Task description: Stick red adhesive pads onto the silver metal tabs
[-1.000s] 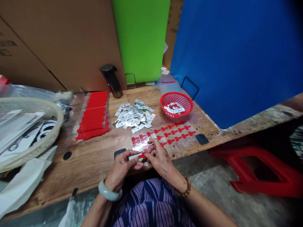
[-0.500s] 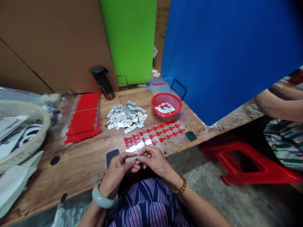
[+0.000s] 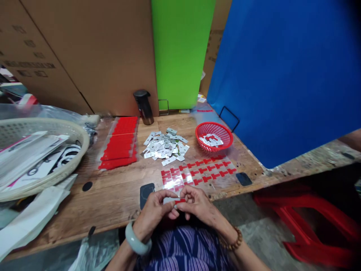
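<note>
Between both hands, just over the table's front edge, is a small silvery metal plate [image 3: 169, 200] with a red sticker [image 3: 180, 201] at its right end. My left hand [image 3: 156, 206] pinches the plate's left part between thumb and fingers. My right hand [image 3: 196, 203] is closed on the red sticker end. Beyond my hands lies a clear sheet [image 3: 184, 180] with rows of red T-shaped stickers. A loose pile of metal plates [image 3: 166, 145] sits behind it. To the right, a red basket [image 3: 214, 127] holds several plates with red on some.
Stacked red sticker sheets [image 3: 120, 141] lie at left, near a dark bottle [image 3: 143, 107]. A large pale basket [image 3: 84, 145] with printed pieces fills the far left. Green [image 3: 182, 52] and blue [image 3: 282, 75] panels stand behind. A red stool [image 3: 299, 218] is on the floor at right.
The view has swung left, so the scene sits further right. More red now shows on the plate's right end between my fingers. The person at right has mostly left view.
</note>
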`<move>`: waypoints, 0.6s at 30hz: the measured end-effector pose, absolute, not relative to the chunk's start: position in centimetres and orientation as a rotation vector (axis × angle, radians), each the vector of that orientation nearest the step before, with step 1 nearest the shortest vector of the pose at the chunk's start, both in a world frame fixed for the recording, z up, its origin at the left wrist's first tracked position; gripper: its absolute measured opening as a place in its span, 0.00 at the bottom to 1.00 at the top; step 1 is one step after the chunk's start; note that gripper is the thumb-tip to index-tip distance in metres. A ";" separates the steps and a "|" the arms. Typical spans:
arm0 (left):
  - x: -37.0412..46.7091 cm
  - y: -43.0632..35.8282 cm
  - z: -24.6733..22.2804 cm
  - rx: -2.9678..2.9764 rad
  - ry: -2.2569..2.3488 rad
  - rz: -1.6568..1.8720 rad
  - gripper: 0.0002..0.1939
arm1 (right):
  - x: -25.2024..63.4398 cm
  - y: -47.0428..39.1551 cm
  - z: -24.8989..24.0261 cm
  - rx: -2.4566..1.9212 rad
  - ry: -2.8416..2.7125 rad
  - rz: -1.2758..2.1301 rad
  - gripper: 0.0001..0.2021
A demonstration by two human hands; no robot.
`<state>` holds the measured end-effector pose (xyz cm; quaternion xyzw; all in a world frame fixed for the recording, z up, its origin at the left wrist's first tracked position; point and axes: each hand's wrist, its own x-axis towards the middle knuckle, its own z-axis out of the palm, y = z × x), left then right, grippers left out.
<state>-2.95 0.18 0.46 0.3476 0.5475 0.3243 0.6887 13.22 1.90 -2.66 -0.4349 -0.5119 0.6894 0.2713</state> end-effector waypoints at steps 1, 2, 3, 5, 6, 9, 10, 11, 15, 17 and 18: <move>-2.9 0.2 0.5 0.779 1.211 0.721 0.12 | 13.3 2.1 -2.7 -1.157 -1.346 1.900 0.11; -2.8 0.3 0.6 0.779 1.198 0.720 0.11 | 13.3 2.2 -2.7 -1.136 -1.307 1.948 0.11; -2.7 0.3 0.6 0.778 1.188 0.726 0.11 | 13.4 2.3 -2.8 -1.113 -1.267 1.992 0.12; -2.7 0.3 0.5 0.770 1.173 0.741 0.12 | 13.6 2.6 -2.9 -1.079 -1.207 2.056 0.12; -2.7 0.4 0.3 0.757 1.166 0.749 0.13 | 13.7 2.8 -3.0 -1.070 -1.196 2.079 0.12; -2.9 0.7 -0.5 0.685 1.148 0.820 0.19 | 14.4 4.1 -2.7 -1.091 -1.210 2.077 0.13; -3.0 0.9 -0.9 0.657 1.147 0.866 0.21 | 14.8 4.8 -2.5 -1.104 -1.200 2.039 0.13; -3.2 1.1 -1.3 0.634 1.149 0.920 0.23 | 15.3 5.6 -2.2 -1.115 -1.171 1.986 0.12; -3.6 1.7 -2.5 0.599 1.164 1.026 0.25 | 17.2 9.8 -0.7 -0.977 -0.812 1.600 0.10; -3.6 1.7 -2.8 0.581 1.175 1.029 0.24 | 17.3 11.5 -0.5 -0.911 -0.706 1.492 0.10; -3.6 1.7 -2.9 0.567 1.179 1.029 0.23 | 17.0 12.0 -0.6 -0.920 -0.711 1.482 0.11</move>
